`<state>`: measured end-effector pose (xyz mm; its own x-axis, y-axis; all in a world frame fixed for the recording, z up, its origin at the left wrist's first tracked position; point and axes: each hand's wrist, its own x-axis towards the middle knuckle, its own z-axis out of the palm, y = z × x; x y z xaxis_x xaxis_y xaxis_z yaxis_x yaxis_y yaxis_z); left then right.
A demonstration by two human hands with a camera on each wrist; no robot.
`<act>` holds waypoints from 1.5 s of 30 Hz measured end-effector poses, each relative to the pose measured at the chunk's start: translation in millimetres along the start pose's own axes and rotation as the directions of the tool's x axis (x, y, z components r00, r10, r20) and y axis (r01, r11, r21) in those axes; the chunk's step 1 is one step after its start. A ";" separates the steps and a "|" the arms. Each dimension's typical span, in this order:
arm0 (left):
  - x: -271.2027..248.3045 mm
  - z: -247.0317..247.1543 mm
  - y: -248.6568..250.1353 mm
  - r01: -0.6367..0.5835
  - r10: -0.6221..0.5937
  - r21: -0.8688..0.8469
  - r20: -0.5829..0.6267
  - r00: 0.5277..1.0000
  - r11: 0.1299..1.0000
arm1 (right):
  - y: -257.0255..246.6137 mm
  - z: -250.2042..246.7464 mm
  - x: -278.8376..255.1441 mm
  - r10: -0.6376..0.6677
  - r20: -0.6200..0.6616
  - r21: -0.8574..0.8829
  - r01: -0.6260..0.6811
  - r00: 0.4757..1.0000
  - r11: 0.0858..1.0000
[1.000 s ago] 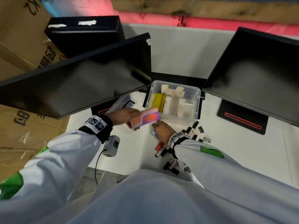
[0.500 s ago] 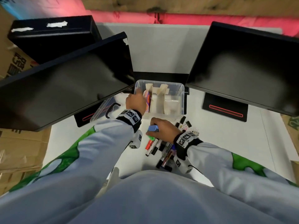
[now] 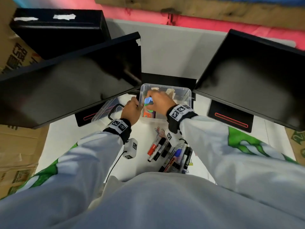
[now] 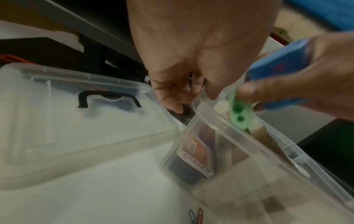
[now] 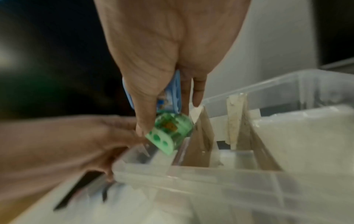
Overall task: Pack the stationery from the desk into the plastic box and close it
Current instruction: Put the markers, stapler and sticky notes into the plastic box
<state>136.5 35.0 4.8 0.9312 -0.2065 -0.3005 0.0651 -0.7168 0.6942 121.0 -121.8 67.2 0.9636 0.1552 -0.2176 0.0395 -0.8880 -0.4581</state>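
The right sleeve (image 3: 206,138) hides part of the marker pile (image 3: 170,154); the left hand (image 5: 63,144) shows only as blur.

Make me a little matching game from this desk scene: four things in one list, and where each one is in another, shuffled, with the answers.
Things:
1. green sharpener
2. eraser pack
3. box lid
4. markers

Places:
A. lying on the desk outside the box, near the person
B. inside the plastic box, against its left wall
C. held in the right hand over the box
D. flat on the desk, left of the box

Pairs: 1-C, 2-B, 3-D, 4-A
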 end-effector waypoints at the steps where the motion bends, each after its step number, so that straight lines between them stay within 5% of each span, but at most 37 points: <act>1: -0.5 0.2 -3.7 0.003 -0.002 -0.030 0.009 1.000 1.000 | -2.4 3.5 6.6 -0.030 0.060 -0.170 0.040 0.998 0.985; 4: -1.0 0.6 -10.1 0.024 -0.023 -0.054 0.031 0.999 0.998 | -2.5 17.7 14.4 -0.029 0.176 -0.412 0.100 0.984 0.906; 7: -2.2 0.2 -10.7 0.038 -0.036 -0.063 0.037 0.999 0.997 | 1.5 25.5 15.9 -0.031 0.206 -0.396 0.112 0.978 0.911; 12: -4.2 2.8 -8.1 0.026 -0.030 -0.094 -0.036 0.999 0.995 | 9.6 4.6 22.1 -0.031 -0.147 -0.222 -0.002 0.989 0.975; 16: -5.8 1.5 -5.9 0.044 -0.045 -0.153 -0.001 0.999 0.987 | 3.4 0.6 24.3 0.119 -0.011 0.050 -0.118 0.993 0.992; 20: -7.7 -0.4 -9.7 0.058 -0.053 -0.212 0.032 0.998 0.975 | 1.3 9.2 31.3 0.078 0.119 0.097 -0.090 0.990 0.991; 29: -8.8 -3.5 -9.2 0.079 -0.073 -0.229 0.034 0.997 0.970 | 1.2 22.4 47.7 0.010 0.265 -0.250 0.058 0.964 0.967; 37: -8.7 -1.1 -9.7 0.055 -0.054 -0.193 0.008 0.999 0.980 | 3.1 27.7 51.7 -0.041 0.251 -0.445 0.153 0.967 0.883; 45: -8.0 -1.2 -9.2 0.053 -0.053 -0.154 0.001 0.999 0.987 | -6.7 23.4 59.4 0.009 0.165 -0.628 0.098 0.986 0.772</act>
<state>128.9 44.0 1.6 0.9261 -0.1684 -0.3377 0.1686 -0.6158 0.7696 171.8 -96.5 37.1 0.9070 0.2165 -0.3612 0.2913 -0.9420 0.1668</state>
